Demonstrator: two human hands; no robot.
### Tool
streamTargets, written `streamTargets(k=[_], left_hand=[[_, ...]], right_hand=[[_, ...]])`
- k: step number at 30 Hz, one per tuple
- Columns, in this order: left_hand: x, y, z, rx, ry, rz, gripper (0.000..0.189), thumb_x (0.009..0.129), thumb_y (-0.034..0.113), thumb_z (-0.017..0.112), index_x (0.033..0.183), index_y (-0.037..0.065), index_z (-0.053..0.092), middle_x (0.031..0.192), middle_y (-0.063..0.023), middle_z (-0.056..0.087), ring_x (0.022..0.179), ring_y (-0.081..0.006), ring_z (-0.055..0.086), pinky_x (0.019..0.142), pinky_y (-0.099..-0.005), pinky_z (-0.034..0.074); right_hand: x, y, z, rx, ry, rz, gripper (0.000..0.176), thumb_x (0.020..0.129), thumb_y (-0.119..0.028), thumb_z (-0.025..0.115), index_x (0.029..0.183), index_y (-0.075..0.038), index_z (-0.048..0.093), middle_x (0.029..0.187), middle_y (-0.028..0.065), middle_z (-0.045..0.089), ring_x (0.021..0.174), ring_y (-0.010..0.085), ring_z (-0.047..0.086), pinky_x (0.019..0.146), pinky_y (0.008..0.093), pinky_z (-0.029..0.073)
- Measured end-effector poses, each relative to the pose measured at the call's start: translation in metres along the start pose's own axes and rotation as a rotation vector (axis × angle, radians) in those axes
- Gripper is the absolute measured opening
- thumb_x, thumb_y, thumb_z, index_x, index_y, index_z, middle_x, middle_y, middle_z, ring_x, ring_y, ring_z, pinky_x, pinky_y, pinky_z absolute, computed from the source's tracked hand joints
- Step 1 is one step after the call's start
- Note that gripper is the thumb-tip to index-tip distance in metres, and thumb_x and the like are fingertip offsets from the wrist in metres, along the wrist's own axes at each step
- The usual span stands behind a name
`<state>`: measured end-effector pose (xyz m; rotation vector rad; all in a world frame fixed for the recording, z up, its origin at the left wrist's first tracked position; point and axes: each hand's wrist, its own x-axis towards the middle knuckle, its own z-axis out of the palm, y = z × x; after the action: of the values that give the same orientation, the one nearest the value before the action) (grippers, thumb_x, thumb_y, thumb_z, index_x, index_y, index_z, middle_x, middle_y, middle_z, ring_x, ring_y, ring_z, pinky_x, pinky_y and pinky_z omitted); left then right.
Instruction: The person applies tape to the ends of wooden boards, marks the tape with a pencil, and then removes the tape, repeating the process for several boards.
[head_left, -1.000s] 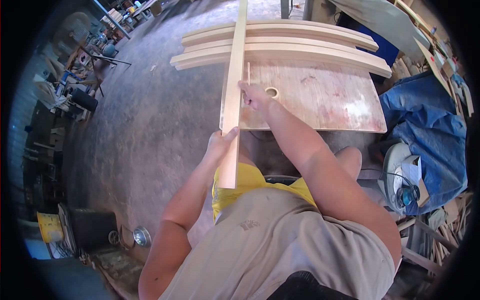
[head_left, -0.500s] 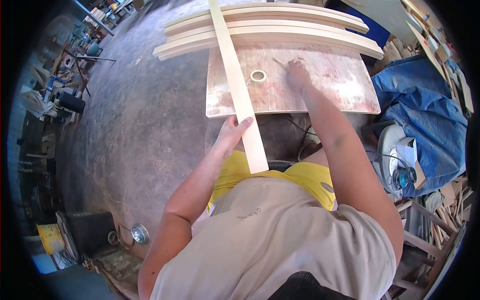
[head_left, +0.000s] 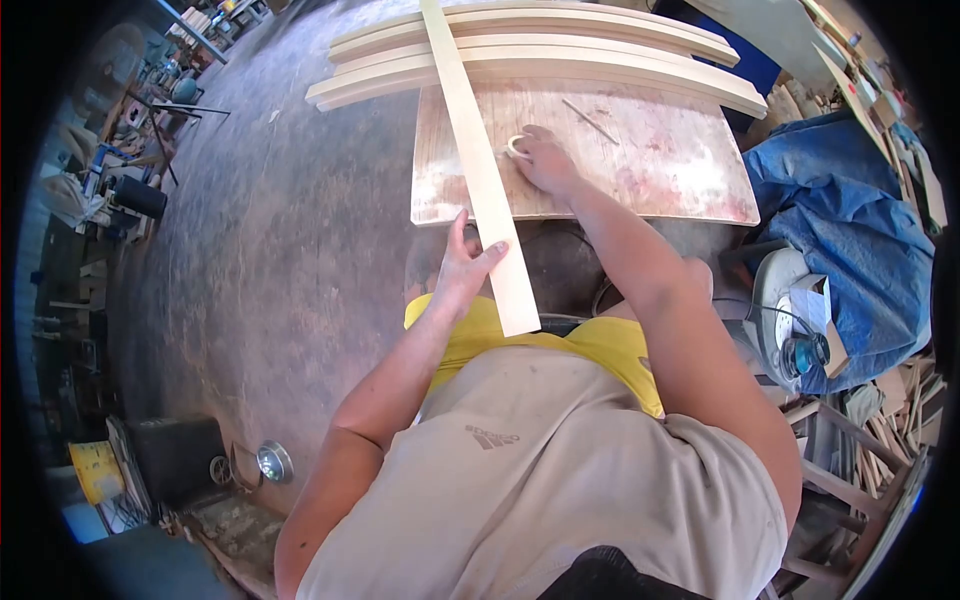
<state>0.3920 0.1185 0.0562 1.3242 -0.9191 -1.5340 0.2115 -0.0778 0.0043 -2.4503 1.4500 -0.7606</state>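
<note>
A long pale wooden board (head_left: pixel 483 190) slants from the far stack toward my lap, its near end overhanging the low table. My left hand (head_left: pixel 468 268) is at its left edge, thumb on the top face and index finger stretched up beside it; the other fingers are partly hidden. On the table, my right hand (head_left: pixel 548 163) has its fingers closed on the rim of a roll of masking tape (head_left: pixel 516 147). A thin pencil-like stick (head_left: pixel 590 120) lies just beyond that hand. The table top (head_left: pixel 680 160) is worn and stained reddish.
Several long wooden pieces (head_left: pixel 600 62) lie stacked across the table's far side. At the right are a blue tarp (head_left: pixel 840 200), a power tool (head_left: pixel 805 352) and wood scraps (head_left: pixel 890 430). A round metal lamp (head_left: pixel 274 462) is on the floor at left.
My right hand has let go of the pencil-like stick and moved left to the tape roll. My left index finger has lifted away from the board, which has shifted slightly.
</note>
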Motion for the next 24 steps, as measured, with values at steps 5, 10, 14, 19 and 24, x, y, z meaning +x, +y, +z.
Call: streamTargets(k=[5, 10, 14, 19, 24], left_hand=[[-0.01, 0.0, -0.001, 0.077, -0.042, 0.167, 0.094, 0.09, 0.011, 0.071, 0.157, 0.004, 0.006, 0.134, -0.0208, 0.054, 0.114, -0.0225, 0.06, 0.096, -0.0357, 0.051], [-0.009, -0.011, -0.002, 0.047, -0.117, 0.303, 0.091, 0.091, 0.01, 0.07, 0.157, 0.005, 0.007, 0.147, -0.0234, 0.042, 0.129, -0.0251, 0.051, 0.103, -0.0381, 0.048], [-0.012, -0.01, -0.01, 0.457, 0.076, 0.6, 0.081, 0.087, 0.023, 0.075, 0.151, 0.003, 0.029, 0.149, -0.0215, 0.041, 0.134, -0.0316, 0.047, 0.108, -0.0418, 0.042], [-0.039, 0.016, -0.009, 0.658, -0.106, 0.949, 0.087, 0.068, 0.053, 0.085, 0.134, 0.003, 0.056, 0.133, -0.0168, 0.058, 0.125, -0.0331, 0.054, 0.106, -0.0431, 0.042], [-0.068, 0.024, 0.012, 0.614, -0.234, 0.81, 0.081, 0.065, 0.045, 0.09, 0.131, 0.009, 0.06, 0.124, -0.0109, 0.063, 0.108, -0.025, 0.062, 0.091, -0.037, 0.05]], right_hand=[[-0.048, -0.01, -0.043, 0.556, 0.091, 0.171, 0.021, 0.09, -0.018, 0.066, 0.104, -0.002, 0.065, 0.122, 0.0146, 0.061, 0.095, 0.0271, 0.063, 0.086, 0.0345, 0.05], [-0.131, -0.038, -0.085, 0.804, 0.001, 0.288, 0.014, 0.089, -0.011, 0.069, 0.095, -0.001, 0.06, 0.12, 0.0088, 0.062, 0.092, 0.0127, 0.058, 0.081, 0.0275, 0.048], [-0.184, -0.078, -0.107, 1.085, 0.0, 0.269, 0.017, 0.087, -0.003, 0.071, 0.099, -0.003, 0.058, 0.119, 0.0082, 0.06, 0.103, 0.0091, 0.055, 0.085, 0.0244, 0.048], [-0.198, -0.11, -0.135, 0.745, 0.02, -0.02, 0.029, 0.079, 0.001, 0.074, 0.101, -0.004, 0.057, 0.125, 0.014, 0.056, 0.106, 0.0222, 0.059, 0.091, 0.0323, 0.048], [-0.204, -0.132, -0.148, 0.683, -0.016, -0.059, 0.032, 0.077, -0.008, 0.081, 0.101, -0.005, 0.059, 0.12, 0.0146, 0.059, 0.101, 0.0264, 0.062, 0.086, 0.0337, 0.052]])
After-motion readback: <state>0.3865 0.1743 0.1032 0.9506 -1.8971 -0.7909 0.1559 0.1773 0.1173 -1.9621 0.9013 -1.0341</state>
